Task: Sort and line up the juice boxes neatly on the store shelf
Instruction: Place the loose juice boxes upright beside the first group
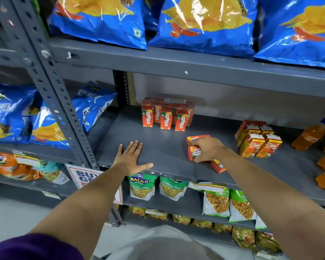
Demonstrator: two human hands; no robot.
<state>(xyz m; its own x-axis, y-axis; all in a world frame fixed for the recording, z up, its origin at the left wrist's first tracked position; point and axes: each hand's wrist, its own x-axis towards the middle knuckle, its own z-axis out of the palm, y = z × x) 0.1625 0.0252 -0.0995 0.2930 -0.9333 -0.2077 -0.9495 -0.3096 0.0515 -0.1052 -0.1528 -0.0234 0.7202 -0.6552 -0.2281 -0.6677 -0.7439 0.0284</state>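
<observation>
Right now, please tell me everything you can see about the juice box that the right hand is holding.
The juice box is a small red-orange carton, apparently printed cardboard, with blurred lettering and a fruit picture. It lies tipped on the grey shelf near the front edge, not upright. The right hand covers its right part, fingers curled over it. Another lying carton sits close by, partly hidden under the wrist; whether they touch is unclear.

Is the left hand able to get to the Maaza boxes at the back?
Probably yes. The left hand lies flat and empty on the shelf, and only bare shelf shows between it and the Maaza boxes further back. The right hand is busy with other juice boxes off to the side.
</observation>
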